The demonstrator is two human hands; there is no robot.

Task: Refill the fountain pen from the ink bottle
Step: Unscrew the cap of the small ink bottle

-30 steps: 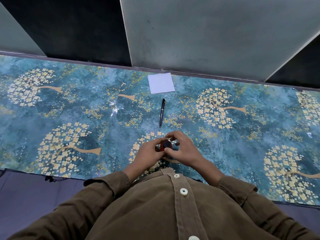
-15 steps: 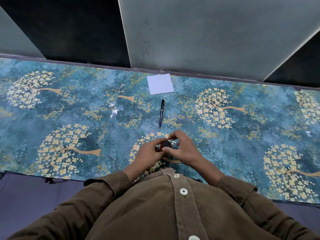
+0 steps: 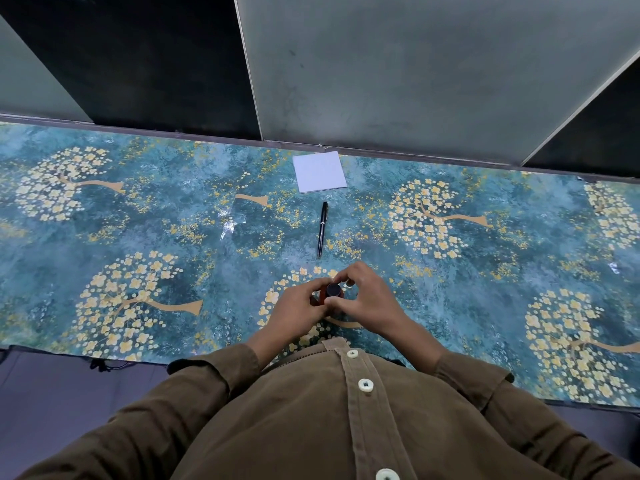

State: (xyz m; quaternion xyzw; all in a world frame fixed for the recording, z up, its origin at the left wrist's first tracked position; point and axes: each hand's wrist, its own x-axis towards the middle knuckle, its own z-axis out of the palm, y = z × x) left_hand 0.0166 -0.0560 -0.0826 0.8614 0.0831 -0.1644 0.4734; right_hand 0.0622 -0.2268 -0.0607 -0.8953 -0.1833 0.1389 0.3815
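A small reddish ink bottle with a dark round cap (image 3: 334,290) stands on the table near its front edge, mostly hidden by my hands. My left hand (image 3: 294,308) wraps the bottle's body from the left. My right hand (image 3: 363,299) curls over it from the right, thumb and fingers pinching the cap. A capped black fountain pen (image 3: 322,229) with a silver band lies alone on the table, farther back than the bottle, pointing away from me.
A white paper square (image 3: 319,171) lies beyond the pen by the table's back edge. The table carries a teal cloth with yellow flower trees (image 3: 138,237). Grey and dark wall panels (image 3: 415,64) rise right behind it.
Both hands stay on the bottle; my right fingers have shifted slightly around the cap. The pen and paper have not moved.
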